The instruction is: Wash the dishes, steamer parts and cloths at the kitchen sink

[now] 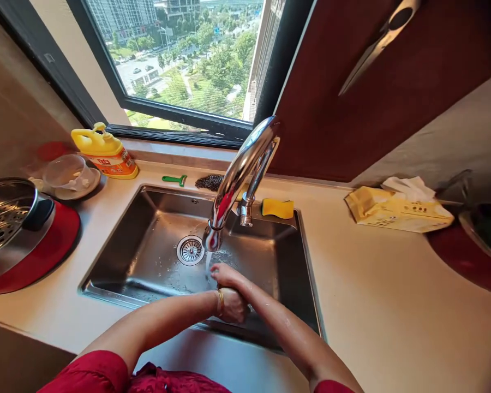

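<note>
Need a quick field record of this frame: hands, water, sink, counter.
left hand: left hand, bare, under the right hand, gold bangle at wrist
right hand: right hand, wet, clasped over the left
water: stream from chrome faucet, falling at the right fingertips
sink: stainless steel sink, drain strainer
behind sink: yellow sponge, green-handled peeler, dark scouring pad
left counter: yellow detergent jug, red-based steamer pot
right counter: yellow tissue packet

Fingers [225, 275] partly hidden (clasped together).
</note>
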`<state>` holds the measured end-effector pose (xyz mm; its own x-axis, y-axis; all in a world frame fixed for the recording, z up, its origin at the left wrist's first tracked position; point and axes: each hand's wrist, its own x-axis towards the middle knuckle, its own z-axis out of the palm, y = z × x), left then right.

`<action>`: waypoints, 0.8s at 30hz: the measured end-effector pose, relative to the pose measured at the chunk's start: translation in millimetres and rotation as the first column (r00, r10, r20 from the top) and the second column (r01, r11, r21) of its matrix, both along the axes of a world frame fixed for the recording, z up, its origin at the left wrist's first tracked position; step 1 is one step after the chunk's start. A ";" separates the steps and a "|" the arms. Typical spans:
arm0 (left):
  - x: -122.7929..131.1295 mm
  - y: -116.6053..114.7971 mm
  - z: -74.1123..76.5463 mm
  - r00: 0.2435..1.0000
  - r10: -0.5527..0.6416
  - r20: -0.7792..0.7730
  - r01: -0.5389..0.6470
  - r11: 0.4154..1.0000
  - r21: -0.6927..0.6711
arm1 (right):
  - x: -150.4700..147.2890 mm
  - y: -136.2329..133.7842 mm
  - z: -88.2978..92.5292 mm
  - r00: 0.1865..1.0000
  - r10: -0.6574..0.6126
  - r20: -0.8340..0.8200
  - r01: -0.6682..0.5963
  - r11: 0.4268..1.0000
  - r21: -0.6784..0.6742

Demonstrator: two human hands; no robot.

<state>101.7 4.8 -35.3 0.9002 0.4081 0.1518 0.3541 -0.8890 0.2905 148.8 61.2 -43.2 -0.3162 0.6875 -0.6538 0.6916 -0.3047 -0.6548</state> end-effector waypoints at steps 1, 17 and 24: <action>-2.3 3.0 3.4 0.997 -0.078 -0.007 0.078 0.997 -0.004 | 8.4 5.7 2.4 0.999 -0.037 0.010 0.036 0.998 0.058; -92.0 -25.2 36.0 0.811 0.470 0.347 -0.376 0.875 -0.307 | 158.7 159.9 31.7 0.568 -0.792 0.225 0.382 0.495 0.780; -129.4 -22.7 49.2 0.676 0.641 0.363 -0.518 0.764 -0.384 | 167.3 123.8 23.8 0.569 -0.811 -0.135 0.652 0.344 0.676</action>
<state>-27.8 -17.9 13.8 0.3176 0.9000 0.2986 0.5482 -0.4312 0.7166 316.1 184.9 -19.4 0.5963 0.8020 0.0334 0.5232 -0.3568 -0.7739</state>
